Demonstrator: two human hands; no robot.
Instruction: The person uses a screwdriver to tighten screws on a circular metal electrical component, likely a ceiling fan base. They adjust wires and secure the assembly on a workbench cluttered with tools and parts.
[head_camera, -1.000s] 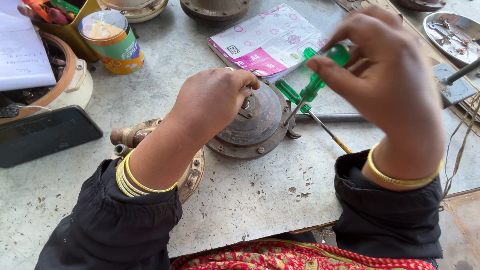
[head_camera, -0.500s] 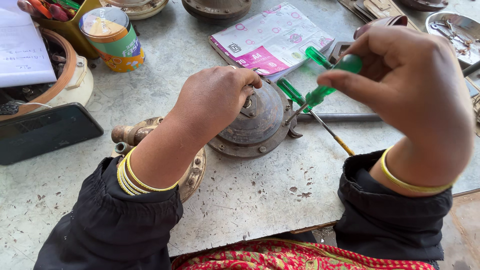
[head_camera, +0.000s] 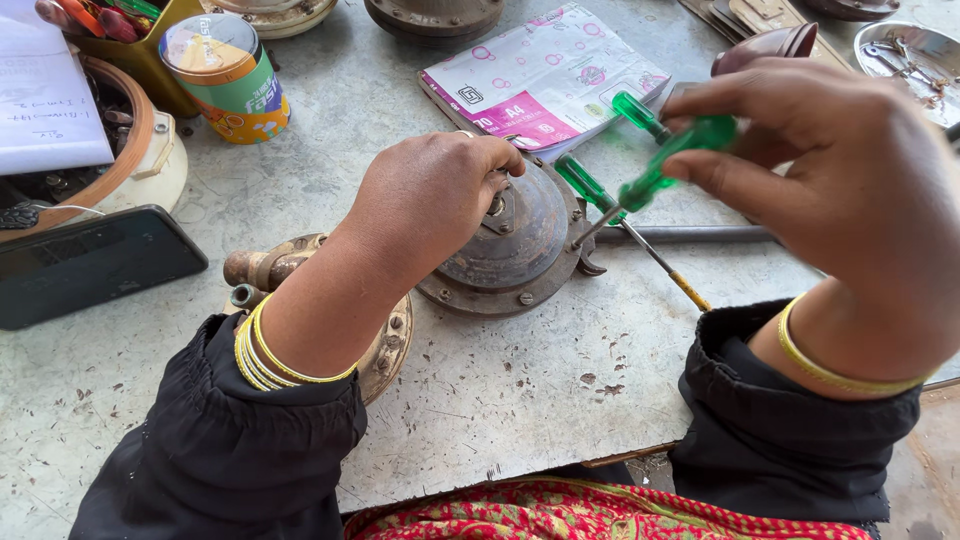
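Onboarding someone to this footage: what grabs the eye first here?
The right hand at upper right grips a green-handled screwdriver, its tip angled down at the domed metal housing in the middle of the worn table. The left hand rests on top of that housing, gold bangles at the wrist. A second green screwdriver lies beside the housing, and a dark phone lies at the left edge.

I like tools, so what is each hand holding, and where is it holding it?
The right hand holds a green-handled screwdriver by its handle. The left hand presses on top of the round metal housing, fingers at its centre.
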